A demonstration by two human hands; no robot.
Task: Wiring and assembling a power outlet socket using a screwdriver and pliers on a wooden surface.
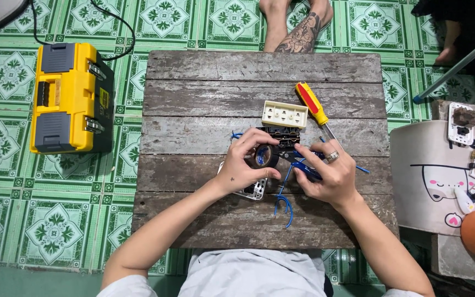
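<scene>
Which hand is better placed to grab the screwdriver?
Right. The right hand lies just below the screwdriver, whose shaft points to it; the left hand holds the tape roll.

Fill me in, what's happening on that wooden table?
A person works at a plank table. The left hand holds a roll of black tape; the right hand grips a blue-handled tool against blue wires. A cream socket faceplate and a red-and-yellow screwdriver lie just beyond. A yellow toolbox sits on the floor.
</scene>
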